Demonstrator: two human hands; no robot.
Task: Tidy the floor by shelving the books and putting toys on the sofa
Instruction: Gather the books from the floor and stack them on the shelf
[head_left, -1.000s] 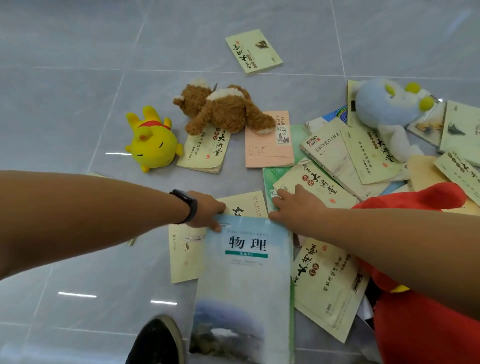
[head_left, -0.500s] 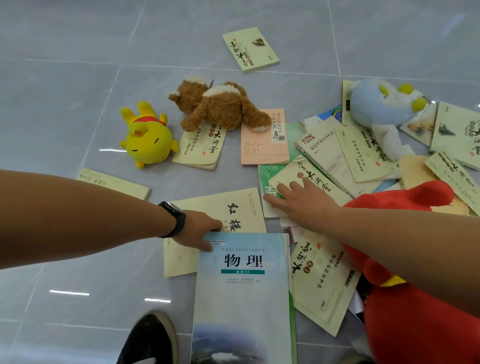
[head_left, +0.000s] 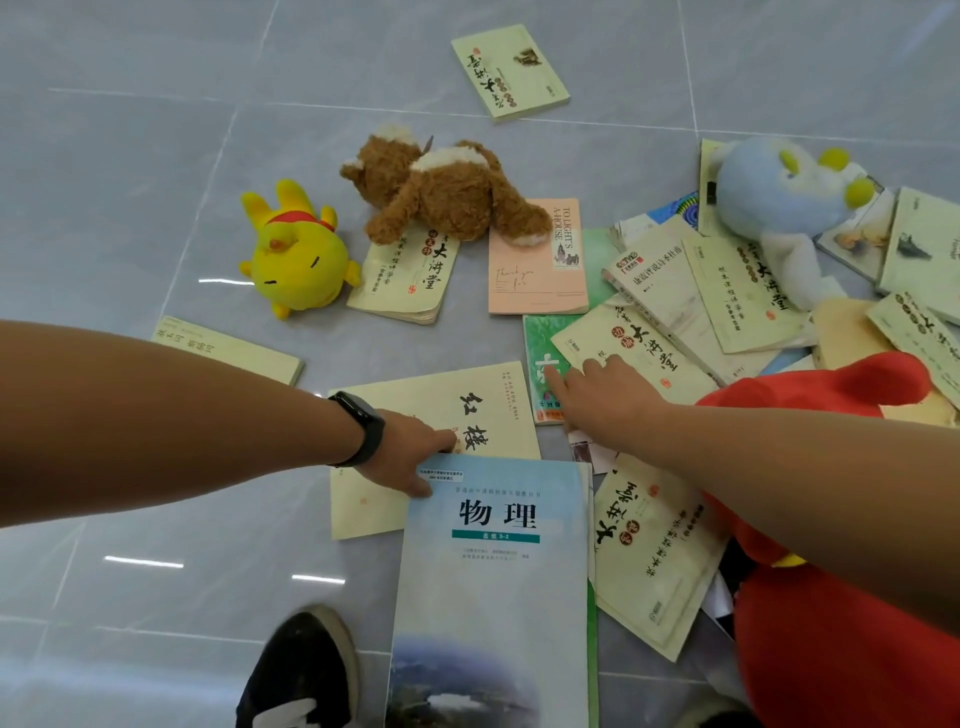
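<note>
Books lie scattered flat on the grey tiled floor (head_left: 130, 182), many overlapping, with four plush toys among them. Your left hand (head_left: 410, 457) holds the top left corner of the blue physics textbook (head_left: 493, 571), thumb on the cover; the other fingers are hidden beneath it, so the grip reads as a pinch at the corner. That book rests partly over the large cream paperback (head_left: 441, 415). Your right hand (head_left: 608, 400) reaches forward with fingers spread and extended, tips touching the green book (head_left: 543, 364) and the cream volume (head_left: 639, 353) overlapping it; nothing is gripped there.

Assessment: these are thin softcovers, light but limp. A single corner hold will likely let the cover bend or the pages fan. Glossy covers on smooth tile should slide readily, so you can draw one clear of the pile before lifting. Take hold along the spine or a long edge, thumb above and fingers below.

The yellow plush (head_left: 296, 260), brown bear (head_left: 441, 192), pale blue plush (head_left: 779, 197) and red plush (head_left: 831, 597) are soft and compressible; grasp each by the body. The bear lies across two books and the blue plush across several; clear those toys first.
</note>
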